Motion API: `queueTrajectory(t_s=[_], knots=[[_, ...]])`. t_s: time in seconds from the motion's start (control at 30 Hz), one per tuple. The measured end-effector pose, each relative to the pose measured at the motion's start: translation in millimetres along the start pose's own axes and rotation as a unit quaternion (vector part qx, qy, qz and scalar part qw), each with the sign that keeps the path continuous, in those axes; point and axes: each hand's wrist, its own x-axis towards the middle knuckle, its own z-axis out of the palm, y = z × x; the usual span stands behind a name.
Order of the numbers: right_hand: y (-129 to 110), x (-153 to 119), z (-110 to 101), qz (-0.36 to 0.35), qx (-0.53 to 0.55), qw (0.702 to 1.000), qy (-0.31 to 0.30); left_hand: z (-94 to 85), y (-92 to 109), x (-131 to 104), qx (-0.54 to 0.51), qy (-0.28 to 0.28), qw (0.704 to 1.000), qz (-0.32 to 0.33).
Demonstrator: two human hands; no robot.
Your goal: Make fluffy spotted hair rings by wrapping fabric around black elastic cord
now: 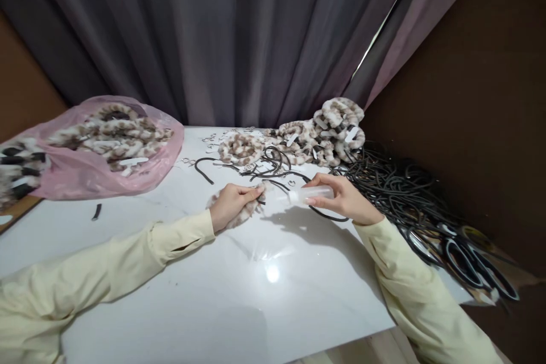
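Observation:
My left hand [232, 205] is closed on a fluffy white-and-brown fur ring [245, 217], pressing it near the table top. A short black cord end [261, 202] sticks out beside my left thumb. In my right hand [343, 199] is a translucent squeeze bottle [318, 193], lying sideways with its white tip towards the fur ring. A small gap shows between the tip and the ring. My right fingers wrap around the bottle. Behind both hands lie loose black cords [273, 162].
On the left is a pink plastic bag [164, 173] with several fur rings. More fur rings [336, 125] are heaped at the back right, beside a large tangle of black cords [392, 182]. A black cord piece [97, 212] lies at left on the white table [170, 318]. Scissors-like loops [463, 261] are at right.

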Motion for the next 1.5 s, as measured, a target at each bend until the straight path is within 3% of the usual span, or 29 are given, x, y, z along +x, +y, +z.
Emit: queueTrajectory(t_s=[0.3,1.0,1.13,1.23,1.33,1.5], knots=[[-18,1,23,-0.007,-0.045,0.993,0.106,0.4,-2,1,-0.007,-0.004,1.0,0.016],[-19,2,44,-0.063,-0.096,0.988,0.105,0.3,-1,0,0.02,-0.003,1.0,-0.021],[-22,0,41,-0.059,-0.08,0.989,0.11,-0.2,-2,1,0.016,-0.002,1.0,-0.004],[-20,1,36,-0.033,-0.03,0.993,0.11,-0.9,-2,2,0.008,0.003,1.0,0.015],[-9,5,27,0.021,0.116,0.991,0.068,-1.5,-1,2,0.004,0.0,1.0,0.005],[21,13,7,0.056,0.402,0.914,0.028,-2.3,1,0,-0.009,-0.023,0.999,-0.031]])
